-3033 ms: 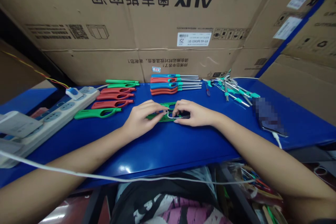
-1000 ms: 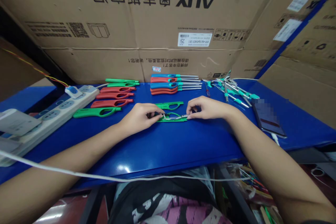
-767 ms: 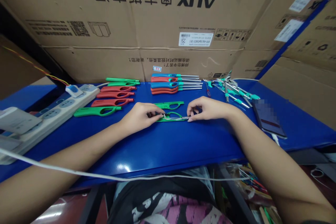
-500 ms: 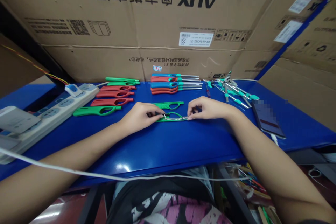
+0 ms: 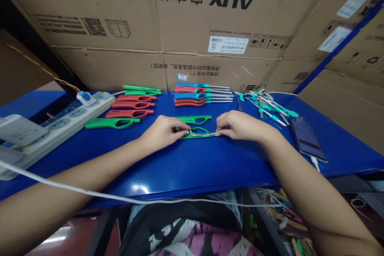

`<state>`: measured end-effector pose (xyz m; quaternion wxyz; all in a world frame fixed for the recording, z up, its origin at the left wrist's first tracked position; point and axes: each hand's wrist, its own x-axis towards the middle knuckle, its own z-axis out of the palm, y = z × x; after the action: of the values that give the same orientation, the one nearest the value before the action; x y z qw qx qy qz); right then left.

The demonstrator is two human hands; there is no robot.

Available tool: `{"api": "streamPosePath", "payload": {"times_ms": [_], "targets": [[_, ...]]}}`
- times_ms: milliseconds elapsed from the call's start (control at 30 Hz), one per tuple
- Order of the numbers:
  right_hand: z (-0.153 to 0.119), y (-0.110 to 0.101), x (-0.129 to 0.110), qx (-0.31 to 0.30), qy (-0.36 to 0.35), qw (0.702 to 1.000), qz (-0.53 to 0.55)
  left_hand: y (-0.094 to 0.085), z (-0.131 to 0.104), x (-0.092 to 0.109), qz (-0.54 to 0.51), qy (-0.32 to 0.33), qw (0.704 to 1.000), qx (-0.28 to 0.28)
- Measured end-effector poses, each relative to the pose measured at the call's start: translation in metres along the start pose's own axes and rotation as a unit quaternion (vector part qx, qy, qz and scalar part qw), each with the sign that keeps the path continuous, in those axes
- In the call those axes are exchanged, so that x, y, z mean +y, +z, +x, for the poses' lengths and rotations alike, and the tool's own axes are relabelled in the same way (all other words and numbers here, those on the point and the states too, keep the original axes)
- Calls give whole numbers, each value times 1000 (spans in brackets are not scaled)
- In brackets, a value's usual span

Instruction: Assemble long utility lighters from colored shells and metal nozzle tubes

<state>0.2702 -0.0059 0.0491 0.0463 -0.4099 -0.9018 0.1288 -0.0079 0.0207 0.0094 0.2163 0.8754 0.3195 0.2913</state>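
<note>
A green lighter shell half [image 5: 196, 136] lies on the blue table, its hollow side showing and thin white wires [image 5: 200, 133] running along it. At its left end, my left hand [image 5: 163, 132] is closed, thumb and forefinger pinching a small dark part joined to the wires. My right hand [image 5: 229, 125] is closed too, its fingertips on the narrow metal end piece of the wires at the shell's right end. How much of the shell each hand grips is hidden by the fingers. Just behind lies another green shell half [image 5: 195, 120].
Red lighter shells [image 5: 130, 113] and green lighter shells [image 5: 112, 123] lie to the left, beside a white power strip [image 5: 64, 126]. Assembled lighters [image 5: 190, 97] are stacked behind. To the right are wired metal tubes [image 5: 273, 108], a screwdriver [image 5: 239, 105] and a phone [image 5: 307, 138]. A white cable [image 5: 120, 197] crosses in front.
The whole view has shifted slightly. Both hands keep their places at the two ends of the green shell half, with the fingers moving only slightly.
</note>
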Motion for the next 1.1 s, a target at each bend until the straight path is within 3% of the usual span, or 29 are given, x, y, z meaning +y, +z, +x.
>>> {"api": "streamPosePath", "payload": {"times_ms": [133,300,600,733,833,933,1100], "targets": [[3,0,-13,-15,20,996,-86,0,1,0,-9,-27,999,-15],[10,2,-18,-36,30,992,-115,-5,2,2,-27,-67,997,-33],[21,-6,-20,-75,46,987,-131,-10,2,0,13,-3,999,-51],[21,-5,-23,-75,53,985,-147,-10,-1,6,106,74,989,-72],[19,-2,-23,-67,56,984,-154,-12,-4,12,220,106,965,-96],[17,-1,-24,-60,60,983,-163,-13,-6,18,305,116,939,-113],[17,0,-26,-54,59,984,-161,-14,-6,28,347,105,922,-138]]}}
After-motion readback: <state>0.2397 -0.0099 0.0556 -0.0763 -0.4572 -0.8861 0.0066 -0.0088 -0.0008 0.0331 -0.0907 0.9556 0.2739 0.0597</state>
